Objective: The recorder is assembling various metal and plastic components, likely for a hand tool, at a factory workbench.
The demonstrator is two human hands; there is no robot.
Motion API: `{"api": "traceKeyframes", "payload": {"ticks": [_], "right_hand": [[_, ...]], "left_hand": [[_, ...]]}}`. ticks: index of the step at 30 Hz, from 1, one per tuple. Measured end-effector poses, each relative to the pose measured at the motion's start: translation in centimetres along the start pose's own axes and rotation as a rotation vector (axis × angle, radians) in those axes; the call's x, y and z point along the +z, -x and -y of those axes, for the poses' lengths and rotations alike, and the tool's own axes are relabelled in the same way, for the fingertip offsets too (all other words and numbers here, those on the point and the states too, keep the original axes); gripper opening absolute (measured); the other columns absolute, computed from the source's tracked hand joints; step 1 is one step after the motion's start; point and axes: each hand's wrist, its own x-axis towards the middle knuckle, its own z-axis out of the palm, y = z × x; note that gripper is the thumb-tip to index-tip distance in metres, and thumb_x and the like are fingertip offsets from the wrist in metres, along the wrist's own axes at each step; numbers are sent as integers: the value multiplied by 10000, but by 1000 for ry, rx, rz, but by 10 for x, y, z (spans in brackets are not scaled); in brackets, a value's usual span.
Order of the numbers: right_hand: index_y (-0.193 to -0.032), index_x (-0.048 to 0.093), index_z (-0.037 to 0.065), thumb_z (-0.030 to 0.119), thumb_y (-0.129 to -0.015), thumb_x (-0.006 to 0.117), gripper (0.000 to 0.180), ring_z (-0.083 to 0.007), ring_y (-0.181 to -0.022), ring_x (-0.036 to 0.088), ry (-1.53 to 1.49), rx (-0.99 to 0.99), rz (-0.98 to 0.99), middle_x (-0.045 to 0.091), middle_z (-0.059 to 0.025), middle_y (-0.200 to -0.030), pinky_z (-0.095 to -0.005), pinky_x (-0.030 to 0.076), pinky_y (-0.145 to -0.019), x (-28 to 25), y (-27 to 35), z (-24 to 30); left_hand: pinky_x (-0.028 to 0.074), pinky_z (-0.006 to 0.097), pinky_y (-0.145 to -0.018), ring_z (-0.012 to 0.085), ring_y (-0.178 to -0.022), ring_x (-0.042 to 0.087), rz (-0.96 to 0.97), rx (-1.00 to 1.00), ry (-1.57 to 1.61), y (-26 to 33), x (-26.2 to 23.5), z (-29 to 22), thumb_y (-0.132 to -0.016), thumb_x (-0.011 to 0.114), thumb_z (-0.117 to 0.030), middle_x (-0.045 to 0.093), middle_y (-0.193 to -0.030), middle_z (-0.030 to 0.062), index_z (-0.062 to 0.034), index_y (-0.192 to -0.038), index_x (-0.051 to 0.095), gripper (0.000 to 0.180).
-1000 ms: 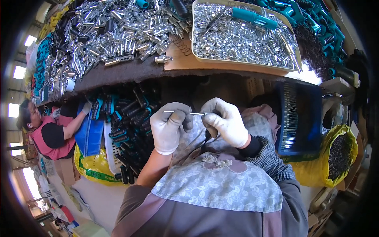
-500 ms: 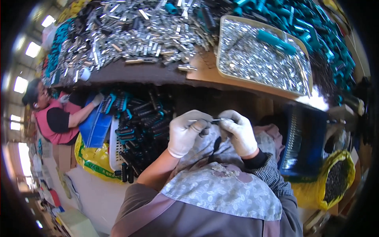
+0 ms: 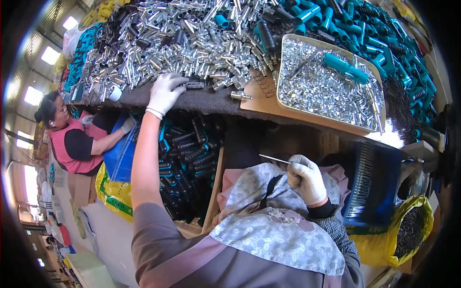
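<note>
My left hand (image 3: 166,94), in a white glove, reaches to the front of the heaped bench. Its thumb and fingers close on the end of a short metal tube (image 3: 195,85) lying at the edge of the pile. Over my lap, my right hand (image 3: 307,180), also gloved, is curled round a thin metal rod (image 3: 274,159). The rod's free end points left, away from the fist. Behind my left hand spreads a heap of silver metal tubes (image 3: 163,53). A tray (image 3: 331,113) of tiny shiny metal pieces, with a teal handle (image 3: 345,68) on top, stands farther right.
Below the bench at left lie many black-and-teal handles (image 3: 189,149). A blue bin (image 3: 367,177) with metal rods and a yellow sack (image 3: 403,230) stand at right. Teal handles (image 3: 331,21) pile up at the back. Another person (image 3: 77,141) works at far left.
My left hand has left the rod and moved up and left to the metal tubes on the bench. My right hand keeps the rod, a little lower and farther right.
</note>
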Motion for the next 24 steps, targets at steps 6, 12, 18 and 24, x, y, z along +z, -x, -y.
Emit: {"api": "traceKeyframes", "payload": {"ticks": [6, 12, 18, 24], "right_hand": [[-956, 592, -8, 145, -949, 605, 154, -115, -551, 412, -73, -16, 82, 472, -21, -662, -271, 345, -519, 2, 3, 1], [-1006, 588, -11, 136, -929, 615, 168, -128, -555, 470, -91, -185, -19, 517, -35, -669, -268, 391, -538, 3, 0, 15], [-1072, 601, -19, 193, -971, 597, 235, -120, -574, 501, 29, -397, -97, 546, -36, -711, -259, 397, -557, 19, -47, 24], [-1149, 593, -31, 158, -974, 614, 259, -129, -638, 541, -119, -438, -38, 581, -53, -797, -268, 449, -593, 38, -75, 23]], "left_hand": [[474, 390, -977, 315, -1092, 620, 76, -84, 266, 11, -1, -3, -799, 735, -190, 690, -1088, 129, -62, -1107, 746, 334], [524, 336, -767, 267, -832, 676, -68, -174, 475, 69, -17, -85, -765, 719, -52, 677, -920, 133, 14, -1004, 737, 249], [546, 348, -754, 281, -814, 686, -49, -111, 642, 102, -9, -183, -729, 767, -60, 684, -898, 133, -15, -976, 747, 252], [540, 340, -701, 268, -768, 679, 73, 31, 757, 89, -7, -206, -709, 760, -64, 679, -865, 122, -16, -957, 748, 253]]}}
